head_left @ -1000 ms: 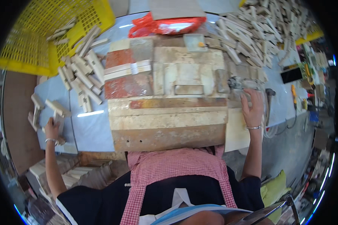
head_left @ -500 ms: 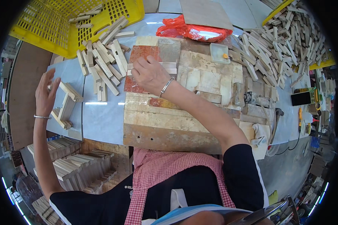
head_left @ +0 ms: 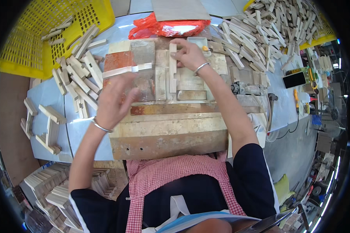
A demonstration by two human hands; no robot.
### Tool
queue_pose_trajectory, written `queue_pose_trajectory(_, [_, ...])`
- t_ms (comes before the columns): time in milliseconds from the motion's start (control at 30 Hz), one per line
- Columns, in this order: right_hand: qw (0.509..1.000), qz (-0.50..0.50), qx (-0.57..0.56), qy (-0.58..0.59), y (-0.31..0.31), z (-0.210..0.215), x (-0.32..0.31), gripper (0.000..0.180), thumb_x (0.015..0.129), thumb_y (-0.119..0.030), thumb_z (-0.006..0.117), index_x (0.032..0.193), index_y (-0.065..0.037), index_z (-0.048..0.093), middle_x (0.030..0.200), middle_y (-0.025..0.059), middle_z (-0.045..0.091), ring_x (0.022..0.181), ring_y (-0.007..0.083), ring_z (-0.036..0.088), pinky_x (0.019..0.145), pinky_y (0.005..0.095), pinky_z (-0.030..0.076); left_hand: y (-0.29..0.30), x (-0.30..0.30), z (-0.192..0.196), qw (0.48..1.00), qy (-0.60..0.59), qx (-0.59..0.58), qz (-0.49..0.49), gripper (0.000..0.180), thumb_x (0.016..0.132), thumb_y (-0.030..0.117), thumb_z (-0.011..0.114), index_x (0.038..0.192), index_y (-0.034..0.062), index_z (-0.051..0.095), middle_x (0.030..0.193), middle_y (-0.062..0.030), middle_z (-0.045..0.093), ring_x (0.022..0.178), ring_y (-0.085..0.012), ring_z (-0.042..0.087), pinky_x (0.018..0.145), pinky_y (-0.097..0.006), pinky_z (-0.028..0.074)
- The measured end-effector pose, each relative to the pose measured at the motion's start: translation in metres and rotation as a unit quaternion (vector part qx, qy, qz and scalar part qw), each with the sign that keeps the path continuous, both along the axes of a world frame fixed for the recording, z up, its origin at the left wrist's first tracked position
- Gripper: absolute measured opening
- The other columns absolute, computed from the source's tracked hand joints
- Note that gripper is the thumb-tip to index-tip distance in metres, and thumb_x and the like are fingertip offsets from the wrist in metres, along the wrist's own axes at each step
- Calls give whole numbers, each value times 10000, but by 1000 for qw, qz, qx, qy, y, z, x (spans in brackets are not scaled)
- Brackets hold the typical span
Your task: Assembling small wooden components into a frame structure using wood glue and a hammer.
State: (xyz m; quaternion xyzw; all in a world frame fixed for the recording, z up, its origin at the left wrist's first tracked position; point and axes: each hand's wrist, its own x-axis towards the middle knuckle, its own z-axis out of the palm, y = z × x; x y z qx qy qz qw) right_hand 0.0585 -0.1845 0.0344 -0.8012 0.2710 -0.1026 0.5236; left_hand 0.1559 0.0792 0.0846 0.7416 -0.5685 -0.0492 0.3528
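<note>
My right hand (head_left: 189, 55) pinches the upper part of a notched wooden strip (head_left: 172, 72), which stretches toward me across the worn work board (head_left: 167, 124). Left of it, a pale wooden slat (head_left: 144, 66) lies crosswise over the board's red and grey patches. My left hand (head_left: 114, 95), blurred, hovers at that slat's near side, thumb apart from the fingers and nothing visible in it; whether it touches the slat I cannot tell. On the left of the table sit joined wooden frame pieces (head_left: 50, 132), standing apart from my left forearm.
Loose wooden strips (head_left: 79, 79) spill from a yellow basket (head_left: 35, 58) at far left. A bigger heap of strips (head_left: 256, 39) fills the far right. A red plastic bag (head_left: 144, 28), a small tray (head_left: 198, 42), a metal clamp (head_left: 247, 88) and a phone (head_left: 294, 80) lie around the board.
My right hand has left the crosswise slat, moved right and taken hold of a notched strip. My left hand has moved from the frame pieces to the slat. The view has shifted.
</note>
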Motion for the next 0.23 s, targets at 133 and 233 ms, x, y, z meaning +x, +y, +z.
queue_pose_trajectory(133, [1000, 2, -10, 29, 0, -19, 8, 358, 810, -103, 694, 1161, -95, 624, 861, 54, 621, 766, 139, 645, 633, 279, 566, -33, -27, -25, 997, -47, -51, -36, 330, 830, 89, 625, 1151, 30, 573, 1115, -139, 609, 1110, -321, 557, 926, -399, 446])
queue_pose_trajectory(233, [973, 55, -199, 101, 2, -20, 4, 441, 746, -254, 769, 1136, -95, 639, 1070, 96, 614, 856, 301, 655, 773, 439, 558, -54, -38, -28, 990, -113, -39, -70, 348, 828, 84, 614, 1167, 31, 562, 1160, -132, 592, 1177, -327, 510, 968, -417, 416])
